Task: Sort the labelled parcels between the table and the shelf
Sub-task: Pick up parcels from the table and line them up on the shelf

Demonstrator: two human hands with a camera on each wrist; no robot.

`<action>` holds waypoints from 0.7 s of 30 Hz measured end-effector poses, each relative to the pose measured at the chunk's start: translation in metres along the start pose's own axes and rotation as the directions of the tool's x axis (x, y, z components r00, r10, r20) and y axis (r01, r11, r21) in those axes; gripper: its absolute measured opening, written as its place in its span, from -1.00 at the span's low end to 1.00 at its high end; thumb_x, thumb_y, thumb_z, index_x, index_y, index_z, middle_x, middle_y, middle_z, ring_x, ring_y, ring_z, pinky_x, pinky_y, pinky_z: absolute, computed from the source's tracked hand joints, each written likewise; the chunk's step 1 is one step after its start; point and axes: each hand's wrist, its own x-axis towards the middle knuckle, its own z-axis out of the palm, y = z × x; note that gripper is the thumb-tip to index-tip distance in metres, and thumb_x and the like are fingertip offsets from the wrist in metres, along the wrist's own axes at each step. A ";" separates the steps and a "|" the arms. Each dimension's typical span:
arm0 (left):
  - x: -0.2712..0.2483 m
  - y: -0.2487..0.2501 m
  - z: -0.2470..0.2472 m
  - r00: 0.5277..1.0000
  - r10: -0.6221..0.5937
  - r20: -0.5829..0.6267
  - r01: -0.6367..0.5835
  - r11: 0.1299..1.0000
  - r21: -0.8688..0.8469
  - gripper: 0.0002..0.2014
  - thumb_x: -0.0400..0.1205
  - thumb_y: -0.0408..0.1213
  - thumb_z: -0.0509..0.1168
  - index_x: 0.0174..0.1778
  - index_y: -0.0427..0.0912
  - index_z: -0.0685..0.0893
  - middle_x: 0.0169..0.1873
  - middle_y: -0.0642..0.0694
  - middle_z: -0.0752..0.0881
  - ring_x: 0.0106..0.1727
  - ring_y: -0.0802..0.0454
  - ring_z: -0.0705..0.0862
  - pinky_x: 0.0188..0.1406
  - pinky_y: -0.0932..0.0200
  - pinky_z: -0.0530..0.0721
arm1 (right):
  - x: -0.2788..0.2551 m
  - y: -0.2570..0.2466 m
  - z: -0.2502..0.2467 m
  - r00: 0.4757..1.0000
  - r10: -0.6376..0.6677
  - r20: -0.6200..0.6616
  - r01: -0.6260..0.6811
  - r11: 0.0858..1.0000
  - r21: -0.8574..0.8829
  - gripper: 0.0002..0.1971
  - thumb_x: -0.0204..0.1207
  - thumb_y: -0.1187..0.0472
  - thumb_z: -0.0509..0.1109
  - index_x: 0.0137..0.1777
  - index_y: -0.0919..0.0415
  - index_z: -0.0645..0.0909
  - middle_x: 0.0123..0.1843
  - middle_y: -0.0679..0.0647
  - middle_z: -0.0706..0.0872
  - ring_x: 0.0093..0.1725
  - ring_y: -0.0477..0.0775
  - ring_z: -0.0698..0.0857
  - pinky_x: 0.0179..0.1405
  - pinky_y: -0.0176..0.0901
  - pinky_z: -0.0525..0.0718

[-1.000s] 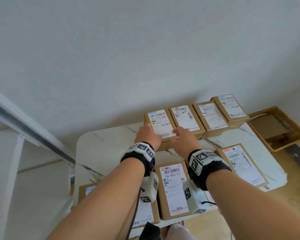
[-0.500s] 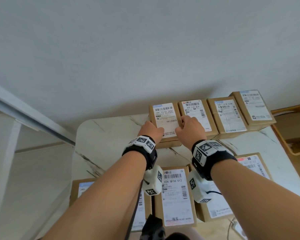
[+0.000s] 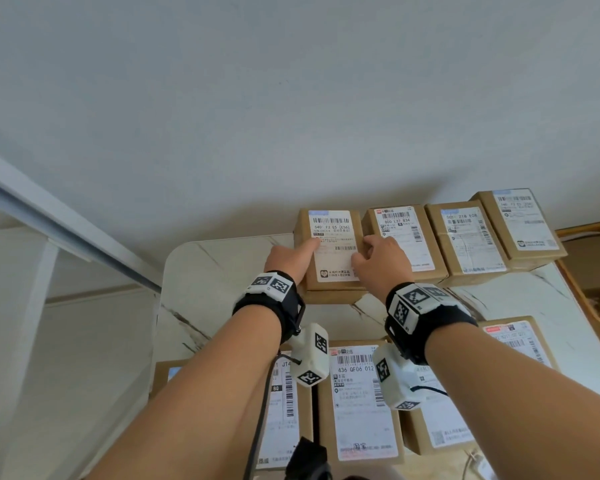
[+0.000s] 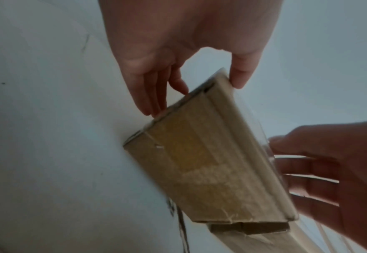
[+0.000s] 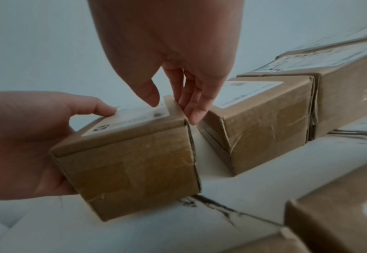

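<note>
The labelled cardboard parcel point(image 3: 331, 252) stands at the far edge of the marble tabletop point(image 3: 222, 282), leftmost in a row of four, just beside the second parcel point(image 3: 400, 237). The left hand point(image 3: 288, 259) holds its left side with the thumb on the label; the right hand point(image 3: 381, 254) pinches its right edge, fingers in the gap between the two parcels

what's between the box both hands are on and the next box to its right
The right hand's fingers, reaching into the gap, with bare table below; the right wrist view shows it.
</note>
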 end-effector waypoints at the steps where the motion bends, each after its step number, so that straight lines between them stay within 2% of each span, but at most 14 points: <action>1: -0.002 0.001 -0.003 1.000 0.010 0.007 -0.010 0.999 -0.035 -0.56 0.54 0.14 0.38 0.04 -0.19 0.58 -0.17 -0.01 0.70 -0.21 0.06 0.65 -0.26 0.17 0.53 | -0.002 -0.002 -0.001 1.000 0.003 -0.011 -0.003 1.000 0.031 -0.60 0.64 0.12 0.30 0.45 0.19 0.51 0.25 0.11 0.58 -0.06 0.04 0.63 -0.07 -0.09 0.66; 4: -0.006 0.000 -0.010 1.000 0.025 0.005 -0.024 0.993 -0.117 -0.08 0.13 0.40 0.40 0.25 -0.24 0.64 0.01 -0.06 0.79 -0.03 -0.03 0.77 -0.23 0.16 0.64 | -0.009 -0.009 0.000 0.998 -0.001 -0.067 0.009 0.994 0.113 -0.62 0.64 0.09 0.32 0.43 0.14 0.51 0.24 0.07 0.65 0.02 0.05 0.69 0.03 -0.03 0.72; 6: -0.004 -0.004 -0.014 0.998 0.055 -0.019 -0.056 0.992 -0.112 0.00 0.02 0.48 0.37 0.22 -0.22 0.68 -0.02 -0.07 0.81 -0.05 -0.05 0.80 -0.13 0.08 0.74 | -0.015 -0.014 0.001 0.995 0.010 -0.100 0.005 0.989 0.145 -0.66 0.65 0.07 0.31 0.38 0.13 0.53 0.18 0.05 0.68 0.04 0.06 0.69 0.06 0.00 0.71; 8: -0.013 -0.004 -0.021 0.995 0.089 -0.035 -0.093 0.990 -0.107 -0.08 0.13 0.47 0.39 0.11 -0.30 0.66 -0.08 -0.07 0.80 -0.11 -0.04 0.78 -0.24 0.12 0.68 | -0.022 -0.017 0.003 0.992 0.013 -0.129 0.010 0.984 0.177 -0.68 0.67 0.04 0.29 0.35 0.14 0.54 0.11 0.02 0.71 0.01 0.04 0.70 0.04 0.00 0.72; 10: -0.019 -0.005 -0.027 0.990 0.134 -0.044 -0.138 0.986 -0.098 -0.32 0.34 0.35 0.44 -0.02 -0.25 0.57 -0.14 -0.07 0.76 -0.20 -0.01 0.72 -0.40 0.17 0.52 | -0.029 -0.020 0.004 0.990 0.014 -0.139 0.016 0.977 0.212 -0.70 0.70 0.03 0.26 0.34 0.14 0.55 0.03 -0.01 0.73 -0.06 -0.01 0.70 -0.05 -0.08 0.71; 11: -0.020 -0.006 -0.030 0.989 0.143 -0.046 -0.147 0.984 -0.099 -0.38 0.41 0.30 0.44 -0.04 -0.25 0.56 -0.16 -0.07 0.75 -0.23 0.00 0.71 -0.42 0.18 0.48 | -0.034 -0.021 0.004 0.990 0.015 -0.141 0.018 0.972 0.232 -0.70 0.70 0.03 0.26 0.33 0.13 0.55 -0.01 -0.03 0.72 -0.10 -0.03 0.69 -0.09 -0.12 0.68; 14: -0.025 -0.004 -0.038 0.979 0.200 -0.042 -0.204 0.973 -0.108 -0.33 0.41 0.30 0.44 0.05 -0.30 0.60 -0.14 -0.09 0.75 -0.18 -0.01 0.72 -0.39 0.16 0.48 | -0.046 -0.025 -0.001 0.986 0.003 -0.167 0.041 0.964 0.261 -0.68 0.71 0.01 0.25 0.35 0.15 0.56 -0.01 -0.02 0.72 -0.09 -0.01 0.68 -0.02 -0.06 0.69; 16: -0.031 0.000 -0.042 0.971 0.237 -0.037 -0.239 0.965 -0.108 -0.34 0.39 0.32 0.43 0.01 -0.24 0.51 -0.10 -0.13 0.73 -0.19 -0.02 0.69 -0.38 0.15 0.46 | -0.054 -0.027 -0.006 0.982 -0.004 -0.188 0.056 0.960 0.275 -0.66 0.72 -0.01 0.23 0.36 0.16 0.57 0.06 0.02 0.73 -0.04 0.02 0.69 0.07 0.04 0.73; 18: -0.038 0.003 -0.044 0.963 0.267 -0.017 -0.268 0.957 -0.108 -0.31 0.31 0.36 0.41 -0.04 -0.23 0.48 -0.08 -0.17 0.75 -0.17 -0.06 0.71 -0.35 0.14 0.48 | -0.064 -0.029 -0.010 0.982 -0.002 -0.189 0.061 0.951 0.303 -0.65 0.73 -0.02 0.21 0.36 0.17 0.57 0.07 0.02 0.73 -0.07 0.00 0.68 0.08 0.07 0.74; 21: -0.052 0.002 -0.044 0.952 0.306 -0.015 -0.306 0.945 -0.118 -0.39 0.41 0.32 0.42 -0.03 -0.18 0.47 -0.13 -0.09 0.67 -0.14 -0.04 0.66 -0.26 0.11 0.51 | -0.081 -0.031 -0.017 0.983 -0.002 -0.183 0.067 0.935 0.348 -0.60 0.73 -0.09 0.16 0.35 0.17 0.56 0.07 0.02 0.72 -0.02 0.04 0.71 0.08 0.11 0.75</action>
